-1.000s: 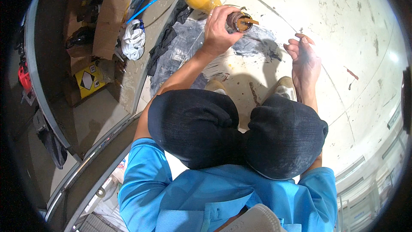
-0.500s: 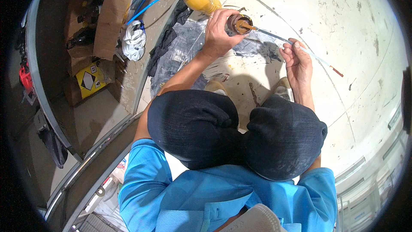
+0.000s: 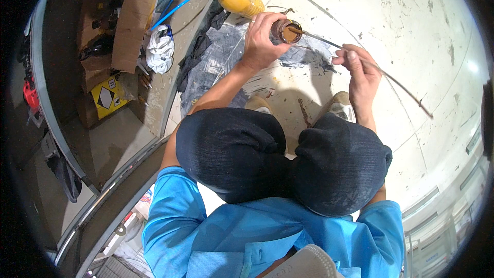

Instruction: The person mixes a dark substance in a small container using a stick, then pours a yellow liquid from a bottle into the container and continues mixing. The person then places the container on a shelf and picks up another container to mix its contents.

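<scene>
Left hand (image 3: 263,40): fingers and thumb wrapped around 1 dark brown jar (image 3: 278,30), open mouth turned toward the right hand (image 3: 363,69) | right hand: thumb and fingers pinching 1 thin rod (image 3: 323,40), near end in the jar's mouth, far end out beyond that hand | yellow-capped bottle (image 3: 241,0) just beyond the left hand | stained floor (image 3: 411,36) beneath both hands

Dark brown jar (image 3: 280,31), open, brown contents (image 3: 292,35) inside; long thin rod (image 3: 323,39), slanted, 1 end in jar mouth.
</scene>
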A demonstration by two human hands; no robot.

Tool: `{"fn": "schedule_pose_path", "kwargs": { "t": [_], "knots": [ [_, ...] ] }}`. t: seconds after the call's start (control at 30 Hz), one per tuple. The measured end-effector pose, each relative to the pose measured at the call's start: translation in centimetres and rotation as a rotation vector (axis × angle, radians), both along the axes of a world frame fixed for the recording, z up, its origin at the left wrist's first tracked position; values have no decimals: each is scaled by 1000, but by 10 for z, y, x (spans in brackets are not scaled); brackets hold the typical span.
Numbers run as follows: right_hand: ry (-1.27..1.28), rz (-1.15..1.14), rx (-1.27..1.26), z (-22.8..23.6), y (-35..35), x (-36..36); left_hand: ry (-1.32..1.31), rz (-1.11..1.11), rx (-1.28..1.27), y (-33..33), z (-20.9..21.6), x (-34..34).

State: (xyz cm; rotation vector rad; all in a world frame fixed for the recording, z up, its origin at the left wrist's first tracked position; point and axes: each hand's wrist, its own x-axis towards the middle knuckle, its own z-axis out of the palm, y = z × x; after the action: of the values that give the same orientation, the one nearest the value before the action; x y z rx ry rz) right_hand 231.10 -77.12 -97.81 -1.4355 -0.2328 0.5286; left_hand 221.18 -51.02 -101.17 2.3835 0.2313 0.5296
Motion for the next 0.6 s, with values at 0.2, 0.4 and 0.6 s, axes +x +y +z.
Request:
{"fn": "schedule_pose_path", "kwargs": {
  "t": [0.2, 0.4, 0.6],
  "knots": [
    [-393, 288, -261, 34, 12, -3, -15, -59, 50, -1, -3, -1],
    [-138, 74, 0, 22, 18, -7, -25, -39, -5, -5, -7, -3],
    [-72, 156, -34, 18, 13, -5, 8, -56, 22, -9, -7, -4]
  ]
}}
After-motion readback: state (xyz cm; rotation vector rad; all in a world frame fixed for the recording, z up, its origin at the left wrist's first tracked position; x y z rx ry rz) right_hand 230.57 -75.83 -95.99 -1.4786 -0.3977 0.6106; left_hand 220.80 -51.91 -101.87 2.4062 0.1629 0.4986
